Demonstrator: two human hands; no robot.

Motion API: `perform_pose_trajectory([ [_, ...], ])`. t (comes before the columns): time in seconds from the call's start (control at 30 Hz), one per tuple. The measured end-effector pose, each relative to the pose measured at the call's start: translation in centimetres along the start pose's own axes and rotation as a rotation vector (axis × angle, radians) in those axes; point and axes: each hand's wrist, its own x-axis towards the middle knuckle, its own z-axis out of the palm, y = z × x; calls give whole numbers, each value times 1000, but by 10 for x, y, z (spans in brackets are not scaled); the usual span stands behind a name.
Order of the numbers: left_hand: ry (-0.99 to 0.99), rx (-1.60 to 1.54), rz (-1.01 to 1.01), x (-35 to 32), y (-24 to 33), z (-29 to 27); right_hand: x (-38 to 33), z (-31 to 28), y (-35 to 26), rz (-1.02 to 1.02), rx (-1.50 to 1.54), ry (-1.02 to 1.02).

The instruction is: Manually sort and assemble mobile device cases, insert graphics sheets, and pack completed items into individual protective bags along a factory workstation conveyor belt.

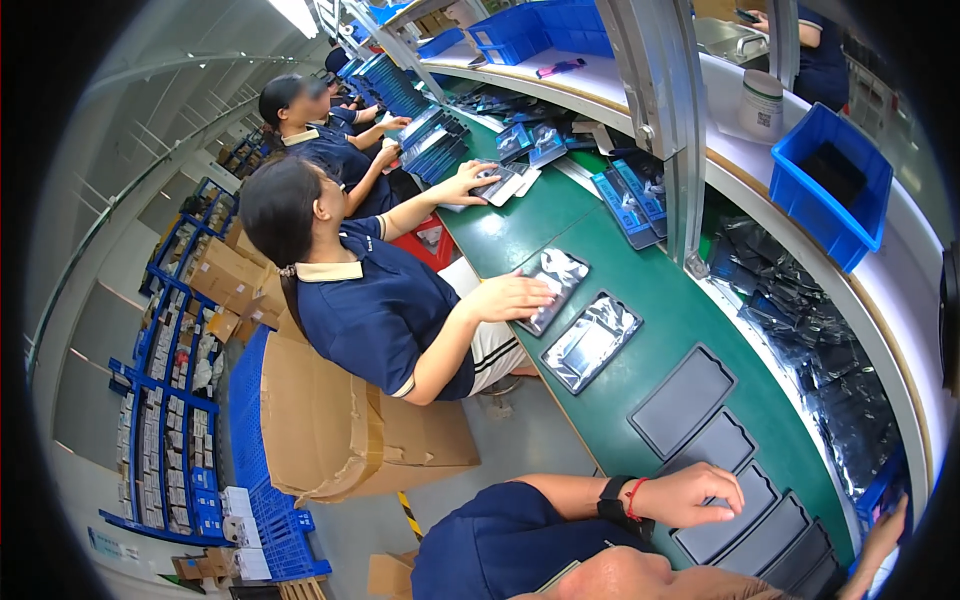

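My left hand (698,495), with a black watch and a red cord at the wrist, is over the row of shallow dark grey plastic trays (684,402). Its fingers are apart and loosely bent, with nothing seen in them. Several trays overlap towards the near edge of the green table (590,425). At the far right rim, my right hand (884,540) is beside a blue bin (872,497). Its fingers are partly cut off, so what it holds is unclear. Beyond the trays lies a tray with a clear-wrapped item (592,342).
A co-worker (370,300) to the left touches another filled tray (552,290); more people sit farther along. Black plastic packets (800,350) lie under the white shelf, which bears a blue bin (832,185). A metal post (668,130) rises beside the table. Cardboard boxes (320,420) stand left.
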Motion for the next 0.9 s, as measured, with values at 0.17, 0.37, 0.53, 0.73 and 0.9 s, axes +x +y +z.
perform_pose_trajectory([
  [0.17,-236,-276,-81,11,-11,28,-116,-80,-194,-128,348,97],
  [0.37,-160,-719,-111,12,-32,49,-131,-88,-330,-261,643,-10],
  [0.53,47,-1024,-173,2,-15,37,-134,-99,-341,-415,575,-65],
  [0.73,151,-1121,-326,-13,-30,27,-129,-109,-329,-489,783,-497],
  [0.9,125,-1214,-358,-17,-39,10,-115,-94,-330,-357,973,-235],
])
